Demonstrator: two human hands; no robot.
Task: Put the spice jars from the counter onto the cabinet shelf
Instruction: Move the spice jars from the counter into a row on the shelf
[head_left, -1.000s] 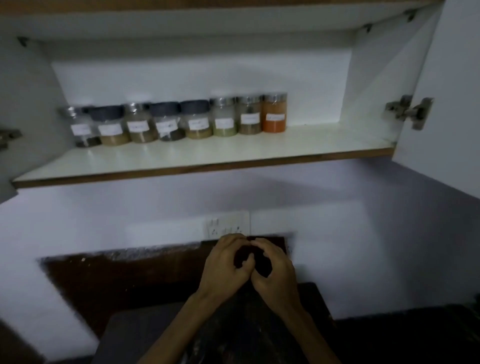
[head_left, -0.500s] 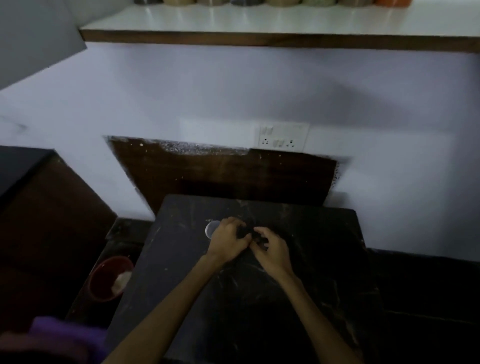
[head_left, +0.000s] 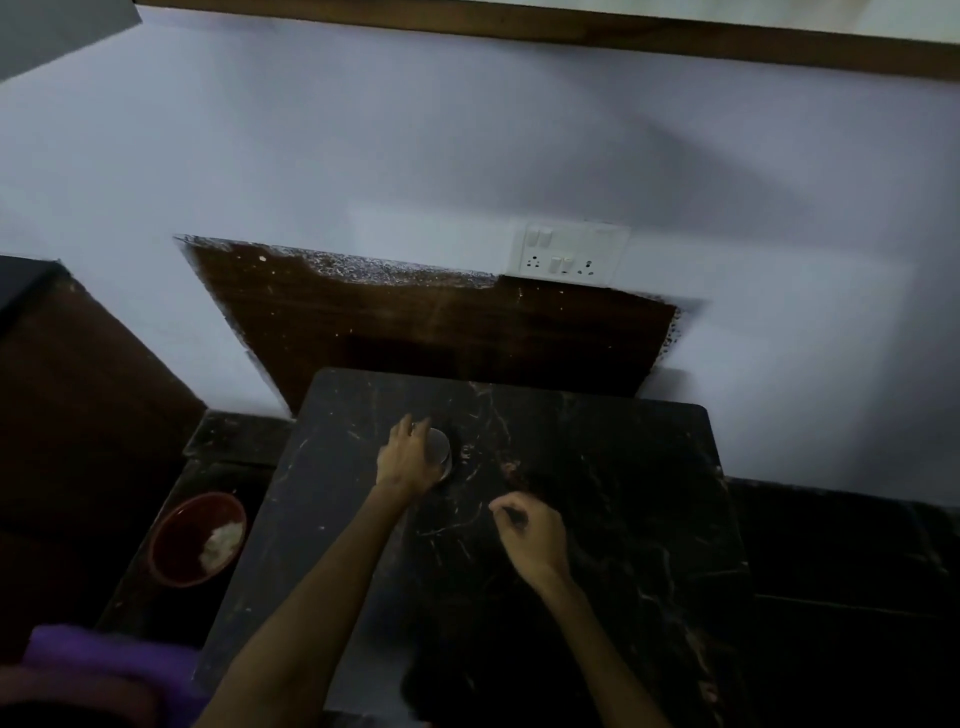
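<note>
A spice jar (head_left: 440, 451) with a silver lid stands on the dark marble counter (head_left: 597, 519); only its lid and a bit of its side show. My left hand (head_left: 408, 457) is wrapped around it from the left. My right hand (head_left: 527, 532) hovers lower right of the jar, fingers curled, holding nothing I can see. The wooden front edge of the cabinet shelf (head_left: 571, 36) runs along the top of the view; the jars on it are out of sight.
A red bowl (head_left: 195, 538) with something white in it sits on a lower ledge left of the counter. A white switch and socket plate (head_left: 569, 254) is on the wall above a brown panel (head_left: 441, 332). An open cabinet door corner (head_left: 57, 31) shows top left.
The view has dropped from the shelf to the counter. My hands, joined together before, have parted: the left now grips the jar and the right has pulled back toward me.
</note>
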